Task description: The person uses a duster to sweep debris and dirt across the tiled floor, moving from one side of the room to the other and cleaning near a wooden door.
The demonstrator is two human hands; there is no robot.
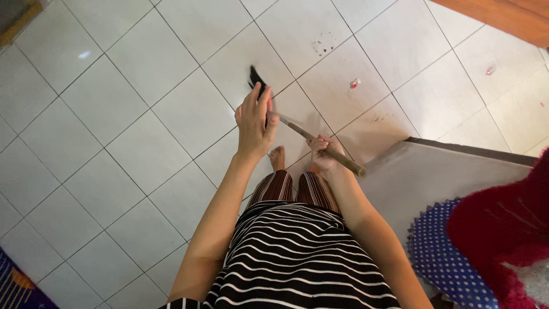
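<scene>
White tiled floor (pixel 114 114) fills most of the view, wide open room to the left and ahead. Both hands on a broom stick (pixel 320 146), thin brown wood, running diagonally from lower right up to upper left. Left hand (pixel 255 123) sits further down the stick, palm over it, fingers (pixel 260 97) pressed together and stretched along it, not clearly curled round. Right hand (pixel 325 154) grips near the top end, fingers wrapped tight around the stick. Dark bristles (pixel 255 77) peek out just past the left fingertips, over the floor. Bare foot (pixel 277 157) visible between the arms, under the stick. Small red scrap (pixel 355 83) and a dark speckled patch (pixel 323 44) lie on tiles ahead, right of the bristles, apart from them. Grey mat (pixel 434 177) edge close on the right, touching the stick's end in view. Blue dotted cloth (pixel 440 252) and red fuzzy thing (pixel 503 229) crowd the lower right. Wooden edge (pixel 503 17) top right corner.
</scene>
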